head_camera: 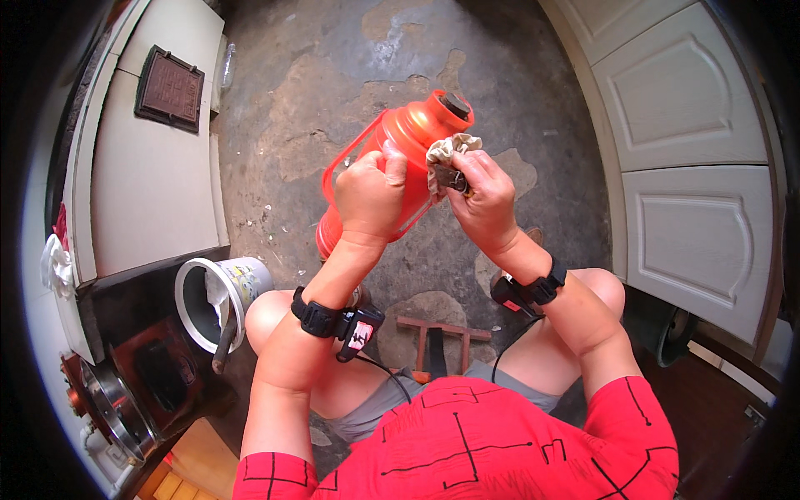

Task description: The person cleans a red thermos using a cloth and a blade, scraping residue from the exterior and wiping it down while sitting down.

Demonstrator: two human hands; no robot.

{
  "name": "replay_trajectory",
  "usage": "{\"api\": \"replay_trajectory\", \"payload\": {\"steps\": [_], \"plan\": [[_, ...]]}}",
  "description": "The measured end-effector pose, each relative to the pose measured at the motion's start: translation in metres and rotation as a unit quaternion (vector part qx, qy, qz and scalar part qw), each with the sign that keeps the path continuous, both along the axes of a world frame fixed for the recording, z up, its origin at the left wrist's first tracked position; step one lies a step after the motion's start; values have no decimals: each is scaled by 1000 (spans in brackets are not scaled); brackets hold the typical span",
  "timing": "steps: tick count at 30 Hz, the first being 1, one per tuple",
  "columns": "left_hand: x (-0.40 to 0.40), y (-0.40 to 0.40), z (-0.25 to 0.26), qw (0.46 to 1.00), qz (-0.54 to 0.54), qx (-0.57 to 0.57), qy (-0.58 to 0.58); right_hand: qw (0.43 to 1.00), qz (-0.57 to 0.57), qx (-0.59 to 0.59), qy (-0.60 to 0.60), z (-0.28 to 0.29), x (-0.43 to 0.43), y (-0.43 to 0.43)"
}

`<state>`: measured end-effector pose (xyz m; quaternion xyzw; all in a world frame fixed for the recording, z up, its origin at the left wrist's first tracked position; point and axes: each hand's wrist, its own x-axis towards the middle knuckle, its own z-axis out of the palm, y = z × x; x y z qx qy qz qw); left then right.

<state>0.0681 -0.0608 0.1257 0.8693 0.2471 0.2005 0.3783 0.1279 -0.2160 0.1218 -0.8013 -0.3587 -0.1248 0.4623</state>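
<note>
An orange-red plastic thermos flask point(415, 128) leans in front of me, its mouth to the upper right and its base to the lower left. A dark stopper point(455, 106) sits in the mouth. My left hand point(370, 194) is closed in a fist against the front of the flask; its curled fingertips are hidden, so I cannot tell which part they grip. A strap-like handle point(342, 159) runs along the flask's left side. My right hand point(484, 197) pinches a crumpled beige cloth point(459, 144) with a dark patch, close against the flask's right side.
A white bucket point(253, 275) lies tipped at my left knee, with a stick point(225, 340) at its rim. Between my legs is a reddish-brown frame point(444, 331). Pale cabinet doors point(694, 244) line the right; a pale panel with a brown hatch point(170, 89) stands left. The concrete floor point(300, 81) is patchy.
</note>
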Motion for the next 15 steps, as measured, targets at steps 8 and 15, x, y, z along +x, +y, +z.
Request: {"api": "replay_trajectory", "payload": {"steps": [8,15], "plan": [[-7,-18,-9,993,-46,102,23,996,-32,-82,-28,7,3,15],[-3,-8,-4,990,-33,137,30,994,-20,-107,4,12,-4,9]]}}
